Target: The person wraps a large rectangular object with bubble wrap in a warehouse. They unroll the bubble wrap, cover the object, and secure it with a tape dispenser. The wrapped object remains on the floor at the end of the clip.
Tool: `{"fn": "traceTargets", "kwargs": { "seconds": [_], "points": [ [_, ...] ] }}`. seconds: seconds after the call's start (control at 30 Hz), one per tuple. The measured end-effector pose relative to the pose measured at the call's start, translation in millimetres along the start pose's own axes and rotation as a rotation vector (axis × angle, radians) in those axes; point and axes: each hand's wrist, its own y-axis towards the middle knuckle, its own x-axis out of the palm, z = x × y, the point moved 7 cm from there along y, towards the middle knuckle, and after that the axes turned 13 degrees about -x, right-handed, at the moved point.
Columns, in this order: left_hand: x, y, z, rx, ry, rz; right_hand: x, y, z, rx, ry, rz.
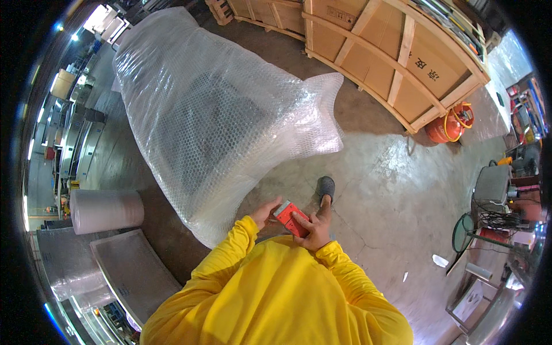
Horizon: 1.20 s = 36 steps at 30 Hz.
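1. Well, out at the left, a pale roll of wrapping sits on its side, and just below it leans a flat grey panel.
2. Next along, it's a big one: a bulky bundle in clear bubble wrap sprawls across the upper left and middle, shining under the light.
3. Into the centre, and the left hand comes up from a yellow sleeve, fingers bent beside the grey end; whether it grips, one cannot tell.
4. Between the two hands, tilted, there's the red box-shaped tool, right in front of the yellow shirt.
5. And the right hand has it, fingers closed round the near end! A dark shoe shows just beyond.
6. Farther right, a wood-framed crate, with a red gas cylinder beside its lower corner.
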Motion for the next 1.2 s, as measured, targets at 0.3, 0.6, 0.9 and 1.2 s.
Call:
{"fn": "traceTargets", "kwargs": {
  "seconds": [0.3, 0.6, 0.9, 1.2],
  "points": [
    [0.6, -104.1, 63.7, 0.615, 0.870, 0.682, 30.0, 4.9, -8.7, -0.246, 0.047, 0.152],
    [27.2, -249.1, 149.0, 1.271, 1.314, 1.504, 85.9, 59.6, 34.2, -0.135, -0.029, -0.003],
    [6.8, -230.0, 157.1, 1.177, 1.297, 1.497, 123.6, 91.7, 51.7, -0.089, -0.061, -0.063],
    [-5.0, -231.0, 166.1, 1.075, 1.191, 1.540, 138.6, 90.1, 68.5, 0.147, -0.127, -0.291]
  ]
}}
